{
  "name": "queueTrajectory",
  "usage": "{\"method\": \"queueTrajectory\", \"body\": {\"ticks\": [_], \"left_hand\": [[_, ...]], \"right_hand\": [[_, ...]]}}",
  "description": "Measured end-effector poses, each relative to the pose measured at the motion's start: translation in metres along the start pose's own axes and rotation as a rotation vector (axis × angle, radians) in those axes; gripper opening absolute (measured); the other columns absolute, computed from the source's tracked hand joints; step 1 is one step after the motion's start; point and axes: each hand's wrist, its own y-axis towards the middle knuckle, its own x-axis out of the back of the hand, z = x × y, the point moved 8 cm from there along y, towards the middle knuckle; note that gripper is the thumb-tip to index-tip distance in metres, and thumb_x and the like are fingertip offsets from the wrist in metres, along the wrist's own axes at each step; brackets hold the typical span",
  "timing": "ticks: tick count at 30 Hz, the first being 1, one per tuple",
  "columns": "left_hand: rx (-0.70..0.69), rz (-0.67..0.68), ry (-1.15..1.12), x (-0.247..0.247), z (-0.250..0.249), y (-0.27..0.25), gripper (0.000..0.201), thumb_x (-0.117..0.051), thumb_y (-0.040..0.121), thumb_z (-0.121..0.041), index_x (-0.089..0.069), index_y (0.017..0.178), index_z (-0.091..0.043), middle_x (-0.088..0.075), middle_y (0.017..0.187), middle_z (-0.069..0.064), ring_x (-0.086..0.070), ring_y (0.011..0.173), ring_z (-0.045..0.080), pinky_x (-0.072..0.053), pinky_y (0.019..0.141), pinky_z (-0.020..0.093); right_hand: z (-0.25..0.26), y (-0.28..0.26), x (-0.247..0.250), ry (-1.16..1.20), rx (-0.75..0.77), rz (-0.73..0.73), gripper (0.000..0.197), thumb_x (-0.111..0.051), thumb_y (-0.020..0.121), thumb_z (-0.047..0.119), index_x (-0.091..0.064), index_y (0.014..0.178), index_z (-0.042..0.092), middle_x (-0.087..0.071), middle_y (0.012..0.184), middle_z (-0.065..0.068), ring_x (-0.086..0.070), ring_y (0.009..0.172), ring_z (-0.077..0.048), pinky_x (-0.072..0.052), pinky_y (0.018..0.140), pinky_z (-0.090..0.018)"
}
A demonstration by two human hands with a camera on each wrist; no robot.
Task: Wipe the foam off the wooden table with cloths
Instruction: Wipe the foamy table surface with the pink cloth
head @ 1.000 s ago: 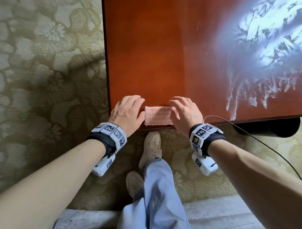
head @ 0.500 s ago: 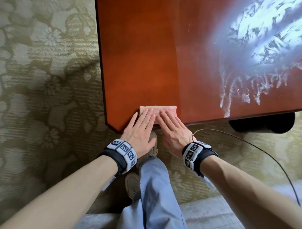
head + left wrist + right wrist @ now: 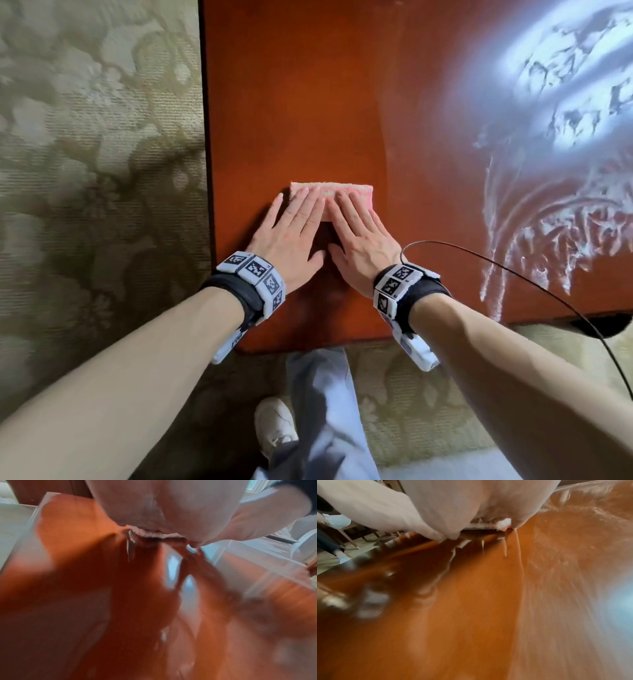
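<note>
A folded pink cloth [image 3: 330, 189] lies flat on the reddish wooden table [image 3: 294, 102], a short way in from its near edge. My left hand [image 3: 294, 226] presses on the cloth's left part with straight fingers. My right hand [image 3: 356, 226] lies beside it, fingers flat on the cloth's right part. White foam [image 3: 555, 130] is smeared in streaks across the table's right side, well right of both hands. The left wrist view shows the cloth's fuzzy edge [image 3: 154, 534] under the palm [image 3: 163, 504]. In the right wrist view the cloth's corner [image 3: 504, 523] peeks from under the hand [image 3: 471, 500].
Patterned olive carpet [image 3: 96, 171] lies left of the table and below its near edge. A thin black cable [image 3: 534, 284] arcs from my right wrist over the table's corner. My trouser leg [image 3: 322, 404] and a shoe [image 3: 274, 428] stand below the near edge.
Both hands went from gripping the cloth's ends at the table edge to lying flat on it, and have pushed it away from the edge, further onto the table.
</note>
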Motion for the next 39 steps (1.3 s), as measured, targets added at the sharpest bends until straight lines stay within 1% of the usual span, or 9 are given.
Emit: {"method": "queueTrajectory", "body": {"ticks": [3,7,13,18,22,27,31,33,39], "left_hand": [[0.009,-0.016,0.007,0.016,0.029,0.044,0.084,-0.03,0.095,-0.053,-0.001,0.159,-0.007,0.003,0.167,0.01,0.005,0.155,0.021,-0.009,0.124,0.048],[0.026,-0.003,0.007,0.039,0.067,0.105,0.083,-0.029,0.095,-0.053,-0.001,0.159,-0.007,0.003,0.167,0.01,0.005,0.154,0.022,-0.009,0.124,0.048],[0.033,-0.015,0.012,0.066,0.108,0.18,0.083,-0.03,0.095,-0.051,0.0,0.159,-0.007,0.004,0.167,0.01,0.005,0.154,0.022,-0.008,0.124,0.049],[0.049,-0.034,0.009,0.085,0.142,0.229,0.082,-0.031,0.095,-0.051,0.0,0.158,-0.009,0.003,0.167,0.008,0.004,0.155,0.021,-0.007,0.124,0.048],[0.057,-0.018,-0.002,0.099,0.173,0.261,0.082,-0.031,0.096,-0.051,0.002,0.158,-0.009,0.006,0.167,0.007,0.006,0.154,0.019,-0.005,0.124,0.049],[0.097,-0.012,-0.01,0.11,0.203,0.285,0.081,-0.031,0.097,-0.051,0.002,0.159,-0.011,0.007,0.167,0.004,0.007,0.154,0.016,-0.003,0.124,0.048],[0.117,-0.009,-0.034,0.113,0.221,0.288,0.081,-0.033,0.096,-0.05,0.001,0.159,-0.011,0.006,0.167,0.003,0.007,0.154,0.015,-0.002,0.125,0.048],[0.126,0.003,-0.038,0.113,0.226,0.284,0.081,-0.033,0.096,-0.05,0.002,0.159,-0.012,0.007,0.167,0.003,0.007,0.154,0.015,-0.001,0.125,0.047],[0.15,0.019,-0.058,0.105,0.234,0.254,0.082,-0.035,0.096,-0.049,0.001,0.159,-0.012,0.007,0.167,0.004,0.009,0.154,0.016,-0.001,0.125,0.047]], "right_hand": [[-0.016,0.051,0.017,0.003,0.008,-0.016,0.075,-0.046,0.089,0.031,-0.013,0.154,0.013,-0.011,0.161,-0.007,-0.004,0.15,-0.023,-0.016,0.121,-0.041],[-0.037,0.12,0.04,0.006,0.013,-0.017,0.074,-0.044,0.089,0.031,-0.012,0.154,0.013,-0.01,0.161,-0.008,-0.003,0.15,-0.024,-0.015,0.121,-0.041],[-0.062,0.202,0.068,-0.012,0.012,-0.042,0.073,-0.043,0.09,0.031,-0.014,0.153,0.011,-0.012,0.161,-0.01,-0.005,0.149,-0.026,-0.015,0.121,-0.044],[-0.075,0.261,0.088,-0.026,0.02,-0.065,0.072,-0.043,0.09,0.031,-0.015,0.153,0.011,-0.014,0.16,-0.011,-0.006,0.149,-0.027,-0.015,0.121,-0.044],[-0.08,0.306,0.101,-0.022,0.021,-0.056,0.071,-0.042,0.093,0.032,-0.012,0.154,0.013,-0.01,0.161,-0.009,-0.002,0.149,-0.025,-0.012,0.121,-0.043],[-0.081,0.35,0.11,-0.014,0.037,-0.024,0.072,-0.042,0.094,0.036,-0.01,0.154,0.016,-0.008,0.162,-0.007,0.0,0.149,-0.025,-0.012,0.121,-0.044],[-0.074,0.37,0.112,-0.002,0.053,0.01,0.073,-0.041,0.093,0.039,-0.007,0.154,0.018,-0.005,0.162,-0.006,0.004,0.149,-0.024,-0.01,0.121,-0.044],[-0.069,0.373,0.11,-0.001,0.058,0.024,0.074,-0.041,0.093,0.04,-0.006,0.154,0.018,-0.003,0.162,-0.005,0.005,0.149,-0.023,-0.007,0.122,-0.043],[-0.044,0.359,0.1,-0.025,0.118,0.017,0.076,-0.043,0.092,0.04,-0.006,0.154,0.018,-0.006,0.162,-0.007,0.003,0.149,-0.026,-0.007,0.122,-0.043]]}}
